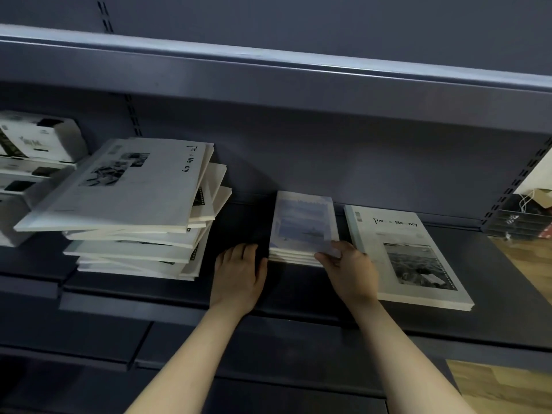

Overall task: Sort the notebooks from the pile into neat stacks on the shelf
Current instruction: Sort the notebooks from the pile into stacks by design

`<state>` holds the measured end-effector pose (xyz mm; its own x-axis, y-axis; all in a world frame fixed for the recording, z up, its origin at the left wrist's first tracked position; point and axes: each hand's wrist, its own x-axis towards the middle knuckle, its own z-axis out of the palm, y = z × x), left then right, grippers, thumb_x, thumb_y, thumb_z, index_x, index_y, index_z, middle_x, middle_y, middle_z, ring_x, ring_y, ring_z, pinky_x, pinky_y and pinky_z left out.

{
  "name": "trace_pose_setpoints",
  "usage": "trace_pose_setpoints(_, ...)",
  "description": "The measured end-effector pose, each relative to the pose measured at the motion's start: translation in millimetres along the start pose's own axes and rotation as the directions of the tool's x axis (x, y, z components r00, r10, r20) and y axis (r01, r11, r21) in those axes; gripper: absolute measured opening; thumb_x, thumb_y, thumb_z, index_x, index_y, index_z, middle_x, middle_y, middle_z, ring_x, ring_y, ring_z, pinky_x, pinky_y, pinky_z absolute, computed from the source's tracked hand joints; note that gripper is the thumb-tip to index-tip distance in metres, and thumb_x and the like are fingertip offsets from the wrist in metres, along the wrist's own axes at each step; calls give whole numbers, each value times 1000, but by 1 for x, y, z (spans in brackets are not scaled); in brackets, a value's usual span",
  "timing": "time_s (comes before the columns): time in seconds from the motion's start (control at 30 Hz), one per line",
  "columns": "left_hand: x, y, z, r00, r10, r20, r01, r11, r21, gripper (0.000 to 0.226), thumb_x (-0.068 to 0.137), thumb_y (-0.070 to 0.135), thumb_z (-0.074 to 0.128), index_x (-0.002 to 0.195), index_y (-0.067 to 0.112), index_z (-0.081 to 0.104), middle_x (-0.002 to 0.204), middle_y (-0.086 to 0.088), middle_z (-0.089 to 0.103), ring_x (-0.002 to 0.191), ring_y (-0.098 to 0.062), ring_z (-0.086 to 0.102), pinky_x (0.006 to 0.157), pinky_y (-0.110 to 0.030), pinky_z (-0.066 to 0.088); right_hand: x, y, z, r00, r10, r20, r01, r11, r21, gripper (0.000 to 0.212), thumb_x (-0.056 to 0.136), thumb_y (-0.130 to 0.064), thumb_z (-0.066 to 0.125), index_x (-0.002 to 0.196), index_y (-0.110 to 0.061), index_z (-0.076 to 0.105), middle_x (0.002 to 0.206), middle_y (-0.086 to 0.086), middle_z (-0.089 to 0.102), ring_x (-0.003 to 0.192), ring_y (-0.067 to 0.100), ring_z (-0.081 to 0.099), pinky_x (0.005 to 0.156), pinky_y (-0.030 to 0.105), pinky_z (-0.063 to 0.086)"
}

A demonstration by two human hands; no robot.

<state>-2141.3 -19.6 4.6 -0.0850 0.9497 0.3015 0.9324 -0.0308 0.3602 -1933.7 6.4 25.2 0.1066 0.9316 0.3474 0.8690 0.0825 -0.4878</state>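
Note:
A messy pile of large grey-white notebooks [128,201] lies fanned out at the left of the dark shelf [298,291]. In the middle stands a small stack of bluish notebooks [303,225]. My right hand [349,268] grips that stack's near right corner, thumb on the top cover. My left hand [240,271] lies flat on the shelf with its fingers straight, right beside the stack's left edge. A neat stack of large notebooks [406,255] with a black-and-white photo cover lies to the right.
White boxes [35,144] are stacked at the far left behind the pile. An upper shelf [268,70] hangs overhead. A dark wire basket [519,219] sits at the far right, with wooden floor [507,389] below.

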Motion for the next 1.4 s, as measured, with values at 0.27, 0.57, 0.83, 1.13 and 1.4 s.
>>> trace_pose_setpoints(0.27, 0, 0, 0, 1000, -4, -8, 4, 1000, -1, 40, 96, 35, 43, 130, 15, 51, 130, -10, 55, 119, -28, 50, 104, -40, 32, -2, -4, -2, 1000, 25, 2, -25, 1000, -6, 49, 87, -49, 60, 128, -22, 56, 104, 3, 71, 98, 26, 65, 72, 31, 48)
trace_pose_setpoints(0.57, -1, 2, -6, 1000, 0, 22, 1, 999, -46, 40, 98, 33, 40, 134, 17, 48, 135, -7, 50, 124, -26, 45, 105, -36, 29, 1, 1, -1, 997, -21, 69, 17, 998, 62, 44, 86, -41, 64, 119, -15, 54, 112, 6, 64, 99, 25, 62, 75, 28, 49)
trace_pose_setpoints(0.83, -5, 14, -39, 988, 148, -51, -156, 960, -234, 35, 96, 26, 48, 129, 15, 52, 132, -5, 51, 114, -24, 53, 94, -31, 42, -10, -10, -10, 993, -115, -41, 115, 993, -1, 37, 84, -19, 65, 120, -15, 58, 126, 8, 51, 118, 29, 43, 93, 35, 43)
trace_pose_setpoints(1.13, 1, 37, -115, 945, 271, -182, -313, 911, -270, 37, 96, 31, 47, 130, 18, 51, 134, 1, 48, 117, -14, 50, 92, -19, 36, -13, -54, -18, 981, -192, -21, 193, 975, 114, 36, 87, -19, 60, 123, -20, 56, 121, 0, 60, 104, 16, 59, 84, 24, 46)
trace_pose_setpoints(1.4, 9, -22, -168, 934, 150, -325, -199, 972, -126, 34, 90, 30, 55, 119, 14, 59, 117, -7, 60, 104, -28, 57, 90, -43, 47, -10, -112, -22, 977, -210, 46, 196, 958, 211, 24, 91, -22, 55, 115, -22, 60, 112, -3, 65, 95, 10, 59, 77, 20, 40)
